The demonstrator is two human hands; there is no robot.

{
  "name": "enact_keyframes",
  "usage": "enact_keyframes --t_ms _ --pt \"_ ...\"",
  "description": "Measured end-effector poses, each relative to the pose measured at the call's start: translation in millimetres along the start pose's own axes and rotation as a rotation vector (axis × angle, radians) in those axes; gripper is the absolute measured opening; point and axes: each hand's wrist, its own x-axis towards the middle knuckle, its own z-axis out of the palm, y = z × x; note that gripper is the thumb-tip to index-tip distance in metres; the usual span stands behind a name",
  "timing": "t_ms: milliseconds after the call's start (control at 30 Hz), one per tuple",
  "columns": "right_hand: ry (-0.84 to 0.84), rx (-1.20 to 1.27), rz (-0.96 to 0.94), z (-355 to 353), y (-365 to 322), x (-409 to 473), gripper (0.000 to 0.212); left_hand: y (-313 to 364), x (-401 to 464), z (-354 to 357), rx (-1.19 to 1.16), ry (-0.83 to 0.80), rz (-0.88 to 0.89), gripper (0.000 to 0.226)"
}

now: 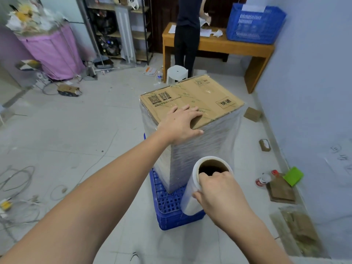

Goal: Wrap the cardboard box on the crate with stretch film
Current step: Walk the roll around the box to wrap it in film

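A tall cardboard box (pixel 198 96) stands on an upturned blue crate (pixel 167 204) in the middle of the floor. Clear stretch film covers its side walls; the brown top with QR codes is mostly bare. My left hand (pixel 181 124) lies flat on the box's near top corner, fingers spread, thumb down the side. My right hand (pixel 219 189) grips a stretch film roll (pixel 198 185) by its cardboard core, fingers hooked inside the top. A film sheet runs taut from the roll up to the box's right edge.
A person stands at a wooden desk (pixel 219 44) behind the box, by a white stool (pixel 177 73). A second blue crate (pixel 255 23) sits on the desk. Cables lie on the floor at left. Cardboard scraps, bottles and a green item (pixel 293 176) line the right wall.
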Motion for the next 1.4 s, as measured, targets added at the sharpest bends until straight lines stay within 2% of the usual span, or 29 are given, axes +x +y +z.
enact_keyframes --t_ms 100,167,200,300,400,467,633,733,867,967,1067,1167,1333,1400 --pt "-0.061 -0.028 0.134 0 -11 -1 0.025 0 -7 0 -0.051 0.079 0.020 0.058" --pt "-0.023 -0.031 0.209 3 -21 5 0.022 -1 -10 -1 -0.064 0.133 0.057 0.044" --pt "0.014 -0.043 0.259 4 -26 8 0.029 -3 -10 -3 -0.061 0.121 0.089 0.042" --pt "0.080 -0.098 0.480 5 -37 24 0.057 -18 -10 -10 -0.004 -0.086 0.266 0.069" --pt "0.113 -0.101 0.607 8 -38 35 0.063 -44 -9 -19 0.067 -0.266 0.504 0.107" --pt "0.110 -0.052 0.671 11 -37 35 0.060 -65 -8 -23 0.136 -0.296 0.617 0.119" --pt "0.131 -0.008 0.784 20 -50 27 0.047 -93 -11 -14 0.254 -0.156 0.714 0.114" --pt "0.141 -0.076 0.819 25 -64 23 0.043 -93 -12 -6 0.283 -0.117 0.744 0.112" --pt "0.126 -0.107 0.921 18 -71 29 0.069 -94 -11 -7 0.309 -0.107 0.742 0.111" --pt "0.129 -0.065 0.958 13 -67 30 0.072 -92 -13 -8 0.313 -0.107 0.731 0.109" --pt "0.143 -0.039 0.915 15 -71 24 0.066 -92 -16 -10 0.307 -0.094 0.706 0.107" --pt "0.118 -0.074 0.772 18 -88 20 0.060 -90 -18 -8 0.323 -0.087 0.706 0.105" --pt "0.024 -0.025 0.362 16 -113 26 0.058 -88 -20 -9 0.334 -0.093 0.687 0.104" --pt "0.050 -0.035 0.179 18 -124 31 0.047 -87 -21 -8 0.321 -0.101 0.674 0.104"
